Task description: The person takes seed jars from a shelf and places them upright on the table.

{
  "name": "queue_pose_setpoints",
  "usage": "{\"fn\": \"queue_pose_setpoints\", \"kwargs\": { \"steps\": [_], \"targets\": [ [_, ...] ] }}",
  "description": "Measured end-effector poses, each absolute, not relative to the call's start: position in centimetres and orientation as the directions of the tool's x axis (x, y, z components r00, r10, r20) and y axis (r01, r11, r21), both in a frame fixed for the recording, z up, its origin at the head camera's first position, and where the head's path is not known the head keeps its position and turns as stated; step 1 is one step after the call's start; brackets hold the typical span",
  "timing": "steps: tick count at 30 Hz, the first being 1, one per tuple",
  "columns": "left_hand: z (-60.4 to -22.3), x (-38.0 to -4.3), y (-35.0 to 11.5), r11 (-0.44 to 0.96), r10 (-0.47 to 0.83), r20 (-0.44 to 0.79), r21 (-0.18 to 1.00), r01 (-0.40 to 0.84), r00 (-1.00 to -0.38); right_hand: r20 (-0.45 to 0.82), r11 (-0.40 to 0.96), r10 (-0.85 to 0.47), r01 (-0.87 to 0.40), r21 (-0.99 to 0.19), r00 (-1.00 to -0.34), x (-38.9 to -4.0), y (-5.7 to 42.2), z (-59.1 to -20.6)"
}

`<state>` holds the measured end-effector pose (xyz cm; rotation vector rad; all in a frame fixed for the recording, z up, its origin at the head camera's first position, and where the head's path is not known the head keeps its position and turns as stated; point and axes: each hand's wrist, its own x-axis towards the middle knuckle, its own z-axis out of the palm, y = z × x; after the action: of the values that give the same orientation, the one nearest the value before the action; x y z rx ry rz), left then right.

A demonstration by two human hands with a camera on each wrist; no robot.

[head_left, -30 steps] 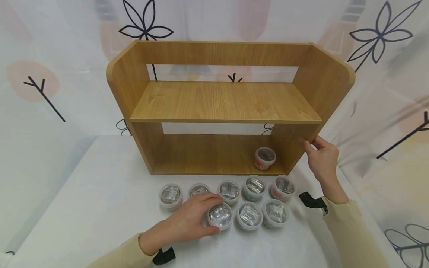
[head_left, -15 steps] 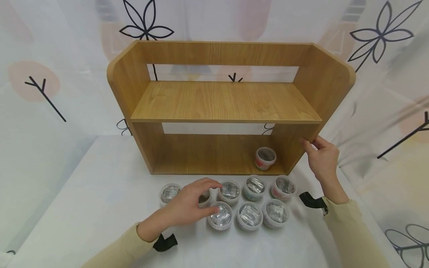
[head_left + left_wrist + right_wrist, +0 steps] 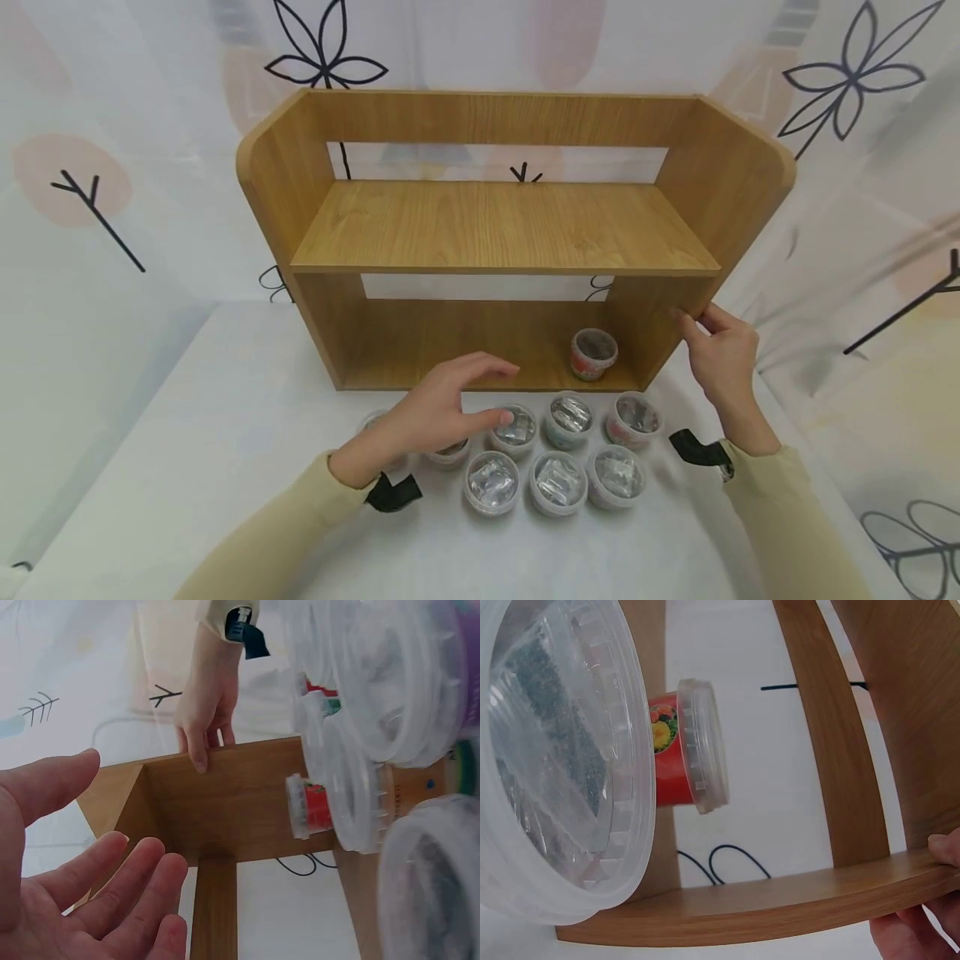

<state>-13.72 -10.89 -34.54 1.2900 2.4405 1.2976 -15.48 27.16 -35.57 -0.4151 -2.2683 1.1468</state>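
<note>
My left hand (image 3: 442, 407), fingers extended and thumb apart, hovers over the back row of plastic tubs, holding nothing. Below its thumb is a tub with a clear lid (image 3: 516, 429). Two tubs at the row's left end are partly hidden by that hand. On the right, my right hand (image 3: 723, 362) grips the front edge of the wooden shelf unit's (image 3: 510, 229) side panel, thumb inside and fingers outside, as the right wrist view also shows. One red-labelled tub (image 3: 673, 750) stands on the lower shelf near that panel.
Three clear-lidded tubs form the front row, including a left one (image 3: 491, 483) and a right one (image 3: 617, 477). Farther back stand a greenish tub (image 3: 568, 421) and a pinkish tub (image 3: 634, 419), close before the shelf. A patterned cloth (image 3: 150, 167) hangs behind.
My left hand has left the front-row tub, moved back to the left, then risen forward toward the lower shelf with nothing in it. My right hand stays on the panel.
</note>
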Motion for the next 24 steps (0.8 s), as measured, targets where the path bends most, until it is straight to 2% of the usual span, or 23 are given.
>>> {"fn": "queue_pose_setpoints", "kwargs": {
  "steps": [5, 24],
  "targets": [
    [-33.9, -14.9, -9.6, 0.272, 0.726, 0.305, 0.695, 0.665, -0.616, 0.340, 0.587, 0.504, 0.026, -0.809, -0.794, -15.5, 27.2, -35.7],
    [-34.4, -19.4, -5.3, 0.283, 0.694, 0.292, 0.729, 0.623, -0.658, 0.348, 0.589, 0.486, 0.006, -0.808, -0.802, -15.5, 27.3, -35.8]
  ]
}}
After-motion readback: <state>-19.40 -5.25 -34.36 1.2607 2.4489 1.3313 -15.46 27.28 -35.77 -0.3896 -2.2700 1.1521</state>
